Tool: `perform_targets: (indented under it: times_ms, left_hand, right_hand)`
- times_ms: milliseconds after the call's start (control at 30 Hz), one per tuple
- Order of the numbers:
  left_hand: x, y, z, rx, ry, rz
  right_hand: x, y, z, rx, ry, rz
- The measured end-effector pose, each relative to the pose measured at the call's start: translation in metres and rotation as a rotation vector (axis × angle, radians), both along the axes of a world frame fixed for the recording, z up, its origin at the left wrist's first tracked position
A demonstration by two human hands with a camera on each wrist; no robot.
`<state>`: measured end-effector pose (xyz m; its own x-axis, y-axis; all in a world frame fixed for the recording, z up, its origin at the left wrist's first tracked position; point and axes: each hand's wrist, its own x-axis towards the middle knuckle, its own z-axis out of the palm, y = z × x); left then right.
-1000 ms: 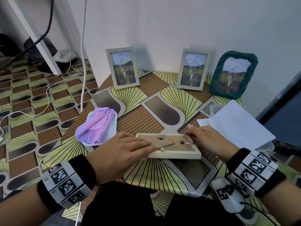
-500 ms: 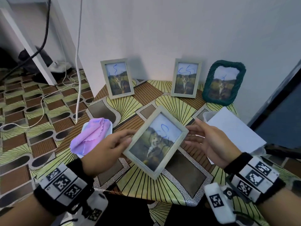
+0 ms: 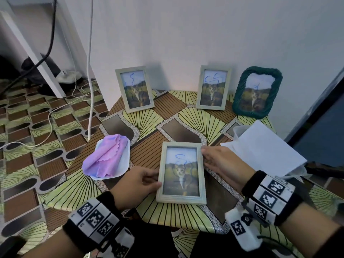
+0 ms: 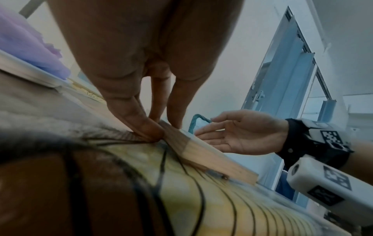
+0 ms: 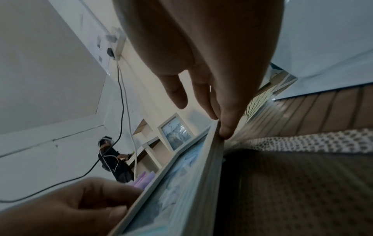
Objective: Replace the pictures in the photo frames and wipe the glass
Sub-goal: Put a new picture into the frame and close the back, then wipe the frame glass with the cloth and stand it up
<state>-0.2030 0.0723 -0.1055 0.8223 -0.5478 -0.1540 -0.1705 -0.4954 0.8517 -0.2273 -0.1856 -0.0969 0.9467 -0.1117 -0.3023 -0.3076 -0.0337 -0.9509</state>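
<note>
A pale wooden photo frame [image 3: 181, 174] lies face up on the patterned table [image 3: 186, 118], showing a cat picture with a blue scribble on the glass. My left hand [image 3: 149, 180] pinches its left edge, thumb against the side; the left wrist view shows the left hand [image 4: 159, 127] on that wooden frame [image 4: 206, 153]. My right hand [image 3: 206, 155] is open, straight fingertips touching the upper right edge. The right wrist view shows the right hand [image 5: 203, 116] with one fingertip on the frame [image 5: 181, 183]. A pink-purple cloth [image 3: 108, 157] sits left of the frame.
The cloth lies in a white tray [image 3: 122, 170]. Two more pale frames [image 3: 135, 89] [image 3: 213, 87] and a green woven frame [image 3: 257, 92] stand against the back wall. White paper [image 3: 260, 151] covers a container at the right. Cables [image 3: 90, 90] hang at the left.
The frame lay face down a second ago. Both hands lifted it, turned it glass side up, and it now lies straight on the table nearer to me.
</note>
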Motion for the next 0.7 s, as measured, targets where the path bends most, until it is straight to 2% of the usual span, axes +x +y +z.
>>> perform_targets:
  times_ms: [167,267,367,500,600,700]
  left_hand:
    - [-0.001,-0.005,0.000,0.136,-0.171,-0.038]
    - [-0.002,-0.004,0.002,0.228,-0.264,-0.039]
    - [-0.001,0.000,0.006,0.232,-0.355,0.058]
    - [0.016,0.026,0.021,0.231,-0.553,0.316]
    - [0.038,0.057,0.031,0.478,-0.599,0.387]
    - [0.051,0.080,0.031,0.830,-0.462,0.379]
  right_hand:
    - [-0.002,0.012,-0.011,-0.394,0.013,0.217]
    - [-0.005,0.017,-0.014,-0.510,-0.028,0.303]
    - [-0.007,0.016,-0.012,-0.499,-0.051,0.284]
    - [-0.015,0.013,-0.010,-0.422,-0.093,0.275]
    - [-0.021,0.012,-0.013,-0.344,-0.122,0.274]
    - [-0.029,0.012,-0.016,-0.285,-0.143,0.269]
